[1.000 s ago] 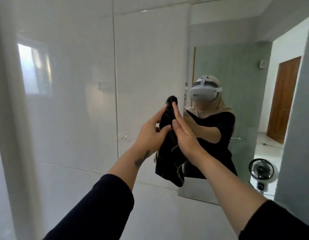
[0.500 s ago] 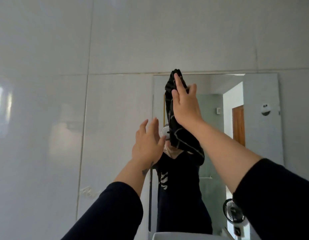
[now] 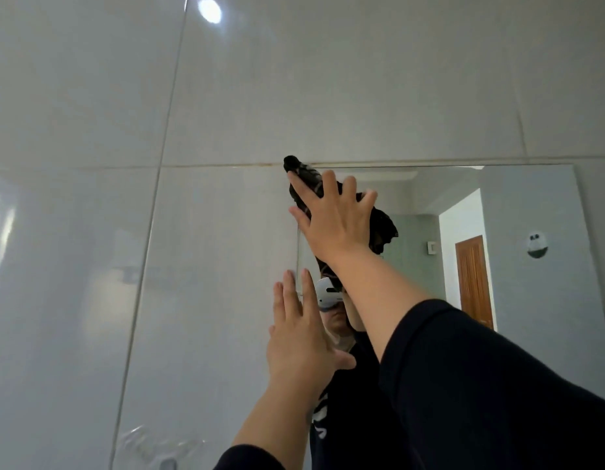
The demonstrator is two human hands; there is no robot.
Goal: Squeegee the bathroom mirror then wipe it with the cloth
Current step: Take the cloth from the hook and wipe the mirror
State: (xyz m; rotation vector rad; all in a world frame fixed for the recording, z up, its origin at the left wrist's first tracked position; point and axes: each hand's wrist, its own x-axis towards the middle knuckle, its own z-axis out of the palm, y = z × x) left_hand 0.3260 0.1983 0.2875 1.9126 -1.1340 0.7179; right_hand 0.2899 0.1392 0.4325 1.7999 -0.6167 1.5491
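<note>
Currently the right hand (image 3: 335, 222) presses the dark cloth (image 3: 304, 174) flat, fingers spread, against the mirror (image 3: 518, 283) at its top-left corner. Left hand (image 3: 299, 337) — open, empty — sits below, at the mirror's left edge.

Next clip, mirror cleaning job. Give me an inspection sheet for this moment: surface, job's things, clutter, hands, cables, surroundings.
Surface: mirror on the tiled wall.
Job's things: dark cloth at the mirror's top left corner; squeegee: nothing seen.
Clutter: small white holder shows on the mirror.
Hands: right hand spread flat over the cloth; left hand open, empty, by the mirror's left edge.
Cables: nothing seen.
Surroundings: wooden door reflected; ceiling light glare on the tiles.
</note>
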